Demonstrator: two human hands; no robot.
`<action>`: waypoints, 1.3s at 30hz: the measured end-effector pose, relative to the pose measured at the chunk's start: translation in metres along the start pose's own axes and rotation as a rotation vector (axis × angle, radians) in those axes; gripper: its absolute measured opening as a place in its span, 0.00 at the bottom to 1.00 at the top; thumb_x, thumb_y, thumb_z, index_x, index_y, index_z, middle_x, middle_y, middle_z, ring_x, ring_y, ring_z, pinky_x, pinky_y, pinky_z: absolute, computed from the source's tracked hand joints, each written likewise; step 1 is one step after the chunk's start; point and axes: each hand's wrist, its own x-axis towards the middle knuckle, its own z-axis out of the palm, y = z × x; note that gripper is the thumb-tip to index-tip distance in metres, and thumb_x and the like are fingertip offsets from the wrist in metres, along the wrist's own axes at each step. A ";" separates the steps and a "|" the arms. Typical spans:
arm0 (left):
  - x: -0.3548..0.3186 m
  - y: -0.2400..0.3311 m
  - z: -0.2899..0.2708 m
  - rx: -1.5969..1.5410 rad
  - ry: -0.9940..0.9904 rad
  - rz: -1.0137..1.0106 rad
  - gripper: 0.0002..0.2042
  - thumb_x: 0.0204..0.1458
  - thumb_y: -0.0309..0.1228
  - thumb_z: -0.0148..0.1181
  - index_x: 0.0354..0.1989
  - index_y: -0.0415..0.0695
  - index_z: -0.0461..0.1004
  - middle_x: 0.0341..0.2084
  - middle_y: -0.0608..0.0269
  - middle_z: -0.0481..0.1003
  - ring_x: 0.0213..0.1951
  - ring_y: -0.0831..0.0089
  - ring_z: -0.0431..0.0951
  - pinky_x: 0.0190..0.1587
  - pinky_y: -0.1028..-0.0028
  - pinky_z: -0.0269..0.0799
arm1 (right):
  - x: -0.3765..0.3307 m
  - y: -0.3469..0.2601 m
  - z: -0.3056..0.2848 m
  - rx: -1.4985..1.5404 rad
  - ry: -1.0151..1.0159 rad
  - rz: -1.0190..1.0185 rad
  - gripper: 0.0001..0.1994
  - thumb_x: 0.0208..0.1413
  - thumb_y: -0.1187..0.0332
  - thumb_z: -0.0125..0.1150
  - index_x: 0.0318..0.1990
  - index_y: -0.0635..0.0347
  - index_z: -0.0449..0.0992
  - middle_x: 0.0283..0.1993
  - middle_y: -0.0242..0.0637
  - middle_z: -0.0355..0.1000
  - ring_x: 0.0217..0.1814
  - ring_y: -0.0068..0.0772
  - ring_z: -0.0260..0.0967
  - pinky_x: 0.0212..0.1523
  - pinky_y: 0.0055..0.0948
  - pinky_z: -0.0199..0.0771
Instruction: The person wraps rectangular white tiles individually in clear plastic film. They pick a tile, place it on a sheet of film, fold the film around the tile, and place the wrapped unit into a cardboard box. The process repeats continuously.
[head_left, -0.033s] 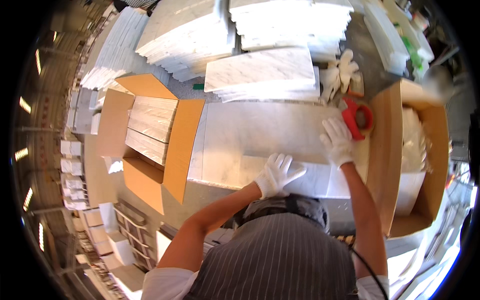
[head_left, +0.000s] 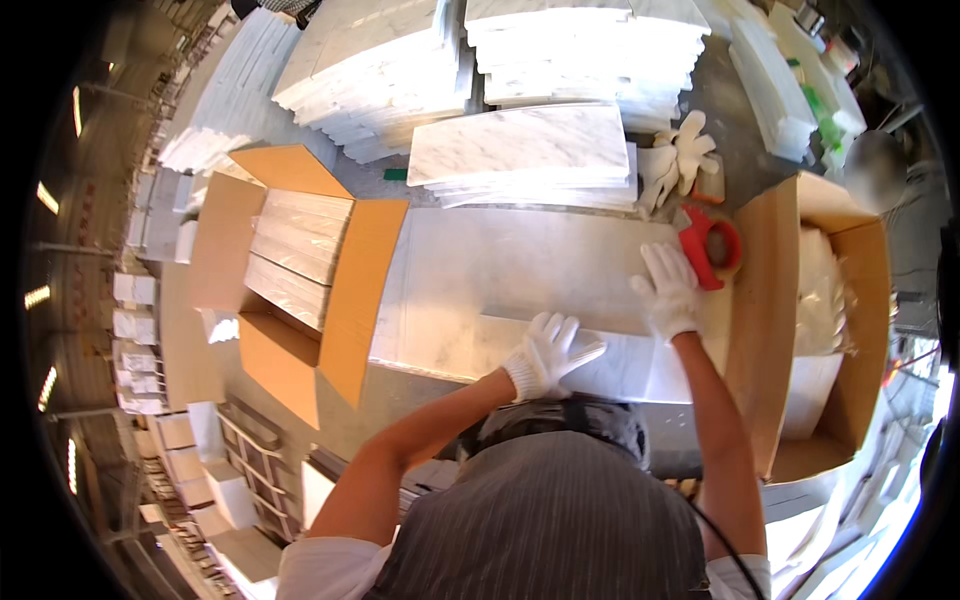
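My left hand [head_left: 545, 357], in a white knit glove, lies with fingers spread on a pale marble tile [head_left: 618, 366] at the near edge of the worktop. My right hand [head_left: 668, 292], gloved the same way, is open too, its fingers stretched forward over the marble-like worktop [head_left: 520, 255]. Just beyond and to the right of those fingertips is a red tape dispenser [head_left: 693, 250]. Whether the right palm touches the tile's right end, I cannot tell.
An open carton [head_left: 362, 300] with wrapped tiles stands left. Another open carton [head_left: 768, 330] holds plastic-wrapped contents at right. Marble tiles [head_left: 520, 145] are stacked beyond the worktop, beside loose white gloves [head_left: 690, 145]. Taller tile stacks [head_left: 590, 50] rise behind.
The whole view has shifted slightly. My right thumb stands a little further out from its fingers. My left hand keeps its place on the tile.
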 end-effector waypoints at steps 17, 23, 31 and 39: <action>-0.009 -0.003 -0.008 0.036 0.090 -0.041 0.44 0.33 0.53 0.74 0.66 0.59 0.68 0.54 0.44 0.68 0.56 0.50 0.67 0.60 0.52 0.59 | 0.070 -0.032 0.000 0.013 -0.392 0.022 0.15 0.52 0.51 0.64 0.42 0.47 0.77 0.35 0.38 0.78 0.40 0.48 0.76 0.46 0.47 0.70; -0.005 -0.012 0.001 0.011 0.223 0.007 0.47 0.28 0.52 0.76 0.66 0.59 0.68 0.51 0.44 0.69 0.53 0.49 0.68 0.56 0.53 0.62 | 0.073 -0.040 -0.002 -0.130 -0.192 -0.079 0.10 0.56 0.54 0.59 0.29 0.46 0.78 0.33 0.36 0.78 0.37 0.45 0.76 0.41 0.47 0.70; 0.038 -0.044 -0.024 0.095 0.090 -0.027 0.46 0.29 0.54 0.73 0.65 0.63 0.68 0.54 0.43 0.68 0.54 0.49 0.68 0.59 0.50 0.61 | 0.109 -0.023 0.009 -0.176 0.133 -0.056 0.09 0.54 0.54 0.62 0.30 0.46 0.79 0.29 0.36 0.76 0.33 0.45 0.74 0.36 0.47 0.70; 0.026 -0.035 -0.017 0.048 0.139 0.020 0.44 0.28 0.50 0.75 0.64 0.62 0.70 0.51 0.46 0.68 0.53 0.51 0.68 0.58 0.51 0.61 | 0.110 -0.013 0.011 -0.242 0.084 -0.057 0.11 0.56 0.52 0.59 0.31 0.45 0.79 0.32 0.35 0.77 0.34 0.44 0.75 0.36 0.46 0.70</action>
